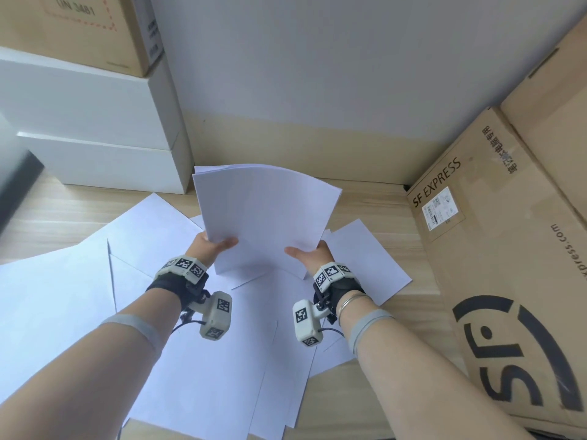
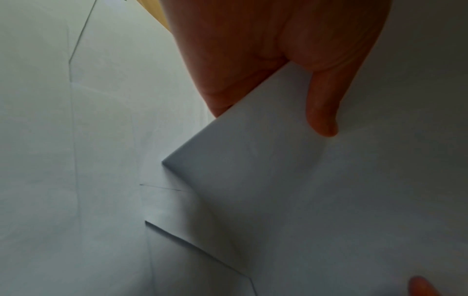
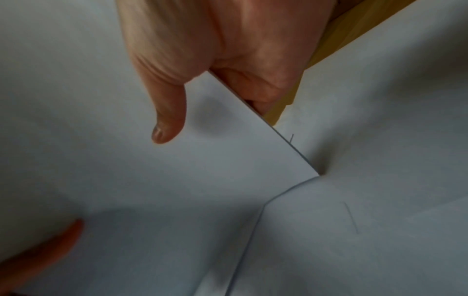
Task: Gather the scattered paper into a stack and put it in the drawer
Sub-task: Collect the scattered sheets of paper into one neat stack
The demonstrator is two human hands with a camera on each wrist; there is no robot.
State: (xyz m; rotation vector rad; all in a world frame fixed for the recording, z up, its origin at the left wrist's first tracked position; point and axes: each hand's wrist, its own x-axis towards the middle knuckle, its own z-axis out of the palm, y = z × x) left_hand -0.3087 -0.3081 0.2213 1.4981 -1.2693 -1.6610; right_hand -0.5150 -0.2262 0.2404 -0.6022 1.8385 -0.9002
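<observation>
A thin stack of white paper (image 1: pixel 263 214) is held up above the wooden table, its far end curving away. My left hand (image 1: pixel 216 246) pinches its lower left edge, thumb on top and fingers hidden underneath. My right hand (image 1: pixel 309 250) pinches the lower right edge the same way. In the left wrist view the thumb (image 2: pixel 321 112) presses on the stack (image 2: pixel 291 190). The right wrist view shows the thumb (image 3: pixel 169 118) on top of the stack (image 3: pixel 177 180). Several loose white sheets (image 1: pixel 203 360) lie scattered on the table below. No drawer is in view.
Two stacked white boxes (image 1: pixel 95 128) with a cardboard box (image 1: pixel 82 30) on top stand at the back left. A large SF Express carton (image 1: pixel 495 249) leans along the right side. A pale wall (image 1: pixel 317 74) closes the back of the wooden table (image 1: pixel 41 217).
</observation>
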